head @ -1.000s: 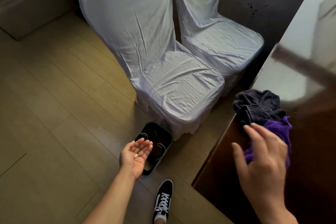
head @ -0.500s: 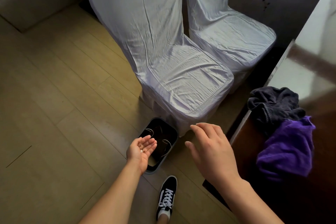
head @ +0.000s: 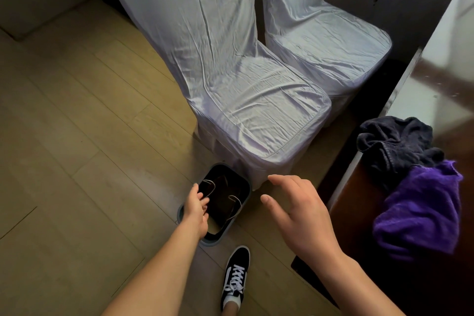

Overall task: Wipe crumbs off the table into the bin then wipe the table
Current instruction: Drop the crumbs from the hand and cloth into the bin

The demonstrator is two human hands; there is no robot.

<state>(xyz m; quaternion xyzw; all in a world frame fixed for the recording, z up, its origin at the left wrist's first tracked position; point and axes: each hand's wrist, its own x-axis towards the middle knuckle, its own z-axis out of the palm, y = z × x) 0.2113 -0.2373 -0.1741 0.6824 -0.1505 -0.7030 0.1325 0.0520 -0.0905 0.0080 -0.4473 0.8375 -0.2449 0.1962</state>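
Observation:
A small dark bin (head: pixel 243 204) with a black liner stands on the wooden floor beside the table corner. My left hand (head: pixel 196 209) is tipped over the bin's near-left rim with its palm turned inward and its fingers loosely curled; no crumbs show in it. My right hand (head: pixel 297 210) hovers open, fingers spread, above the floor between the bin and the table. A purple cloth (head: pixel 420 208) lies bunched on the dark brown table (head: pixel 354 226) near its edge. A dark grey cloth (head: pixel 395 141) lies crumpled just behind it.
Two chairs in pale fabric covers, one near (head: pixel 256 110) and one far (head: pixel 328 41), stand close behind the bin. My black sneaker (head: pixel 236 274) rests on the floor just in front of the bin. The table's far part is glossy.
My left hand has turned from palm-up with crumbs in it to tipped over the bin. My right hand left the purple cloth and came out over the floor towards the bin.

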